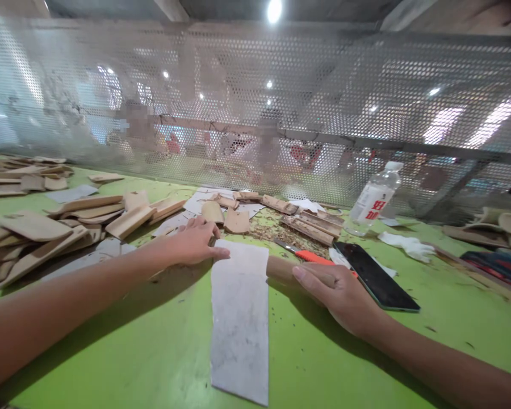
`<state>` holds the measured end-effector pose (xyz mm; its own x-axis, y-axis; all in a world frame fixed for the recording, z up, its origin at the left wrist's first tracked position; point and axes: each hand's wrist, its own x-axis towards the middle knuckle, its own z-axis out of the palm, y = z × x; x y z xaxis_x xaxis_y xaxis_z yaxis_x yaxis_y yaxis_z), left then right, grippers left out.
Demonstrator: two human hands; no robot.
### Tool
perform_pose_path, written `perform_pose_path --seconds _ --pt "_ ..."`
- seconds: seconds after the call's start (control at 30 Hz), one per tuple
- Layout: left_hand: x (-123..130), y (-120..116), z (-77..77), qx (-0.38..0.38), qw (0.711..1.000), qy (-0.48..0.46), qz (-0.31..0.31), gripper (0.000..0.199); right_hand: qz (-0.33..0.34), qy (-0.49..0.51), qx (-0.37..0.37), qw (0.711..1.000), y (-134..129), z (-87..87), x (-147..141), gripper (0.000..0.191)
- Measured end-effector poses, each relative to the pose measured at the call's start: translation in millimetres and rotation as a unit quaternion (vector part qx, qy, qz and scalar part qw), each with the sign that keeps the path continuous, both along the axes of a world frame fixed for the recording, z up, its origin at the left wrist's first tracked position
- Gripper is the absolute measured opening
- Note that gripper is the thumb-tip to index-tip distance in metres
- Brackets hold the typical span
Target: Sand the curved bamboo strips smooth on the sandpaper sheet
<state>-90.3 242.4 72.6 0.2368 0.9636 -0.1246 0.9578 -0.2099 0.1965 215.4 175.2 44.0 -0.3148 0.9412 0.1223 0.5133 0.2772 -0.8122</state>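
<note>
A whitish-grey strip of paper (pixel 239 329) lies lengthwise in front of me on the green tabletop. At its upper left edge is my left hand (pixel 198 243), with the thumb over the strip's corner and the fingers loosely apart. Its fingers are near a small curved pale piece (pixel 213 213), and I see nothing held in them. My right hand (pixel 340 289) is closed around a tan, curved piece of bamboo (pixel 281 269), whose left end meets the strip's right edge. Beyond that hand lies an orange utility knife (pixel 310 257), blade pointing left.
Curved bamboo pieces are heaped at left (pixel 83 213). Rough strips (pixel 309 224) and shavings lie ahead. A phone (pixel 375 275), a water bottle (pixel 375 199) and a white glove (pixel 409 246) are at right. A perforated screen (pixel 238 74) stands behind the table.
</note>
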Motion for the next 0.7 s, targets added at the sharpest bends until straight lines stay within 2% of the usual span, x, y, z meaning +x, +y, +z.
perform_pose_path --seconds 0.3,0.57,0.7 --pt "-2.0 6.0 -0.5 0.001 1.000 0.021 0.001 0.070 0.017 0.016 -0.007 1.000 -1.8 4.2 -2.4 0.034" --pt "0.3 3.3 1.0 0.001 1.000 0.021 -0.013 0.059 0.011 -0.002 -0.003 1.000 -2.7 4.7 -1.9 0.036" --pt "-1.2 4.8 -2.6 0.010 1.000 0.017 -0.005 0.063 0.001 -0.023 0.001 1.000 -2.7 6.2 -2.7 0.038"
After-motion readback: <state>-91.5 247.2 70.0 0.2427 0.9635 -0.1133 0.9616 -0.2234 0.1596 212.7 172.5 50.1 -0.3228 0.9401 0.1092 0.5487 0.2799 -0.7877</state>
